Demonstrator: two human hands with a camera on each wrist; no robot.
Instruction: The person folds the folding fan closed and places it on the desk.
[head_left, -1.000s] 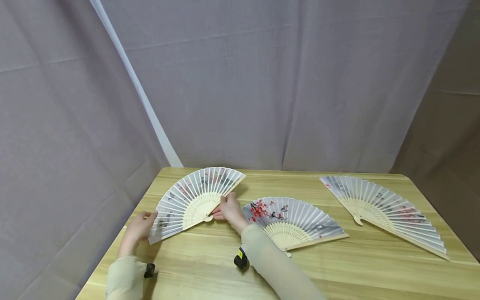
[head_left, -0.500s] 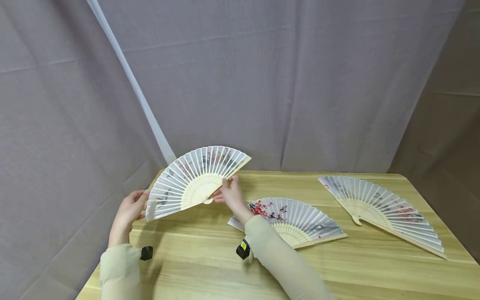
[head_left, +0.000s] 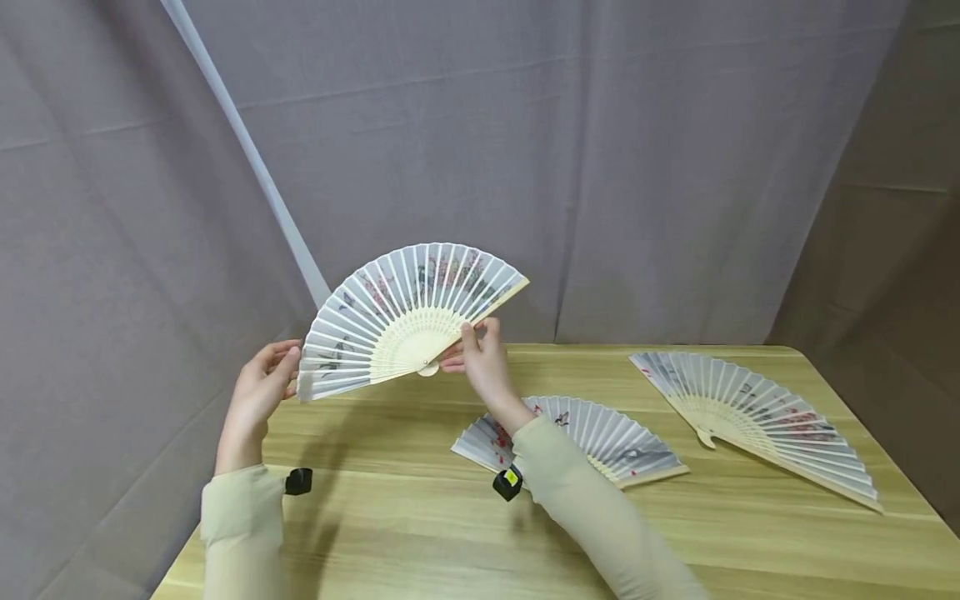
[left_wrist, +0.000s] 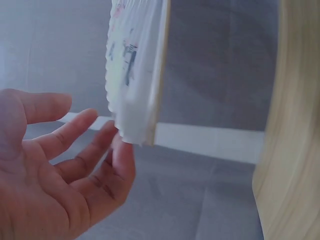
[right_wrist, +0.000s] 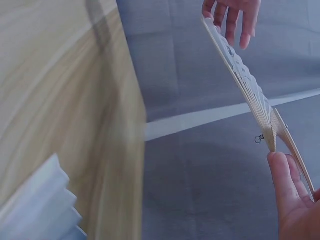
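A white paper fan with wooden ribs and painted flowers is spread open and held up above the table's far left corner. My right hand pinches its right guard stick just beside the pivot; in the right wrist view the thumb lies along that stick of the fan. My left hand is at the fan's left end, fingers loosely extended. In the left wrist view its fingertips touch the lower corner of the fan without curling round it.
Two more open fans lie flat on the wooden table: one under my right forearm, another at the right. Grey cloth hangs behind and to the left, with a white pole slanting down to the table's corner.
Both hands have lifted the open fan off the table and raised it upward and slightly right. The other two fans have not moved.
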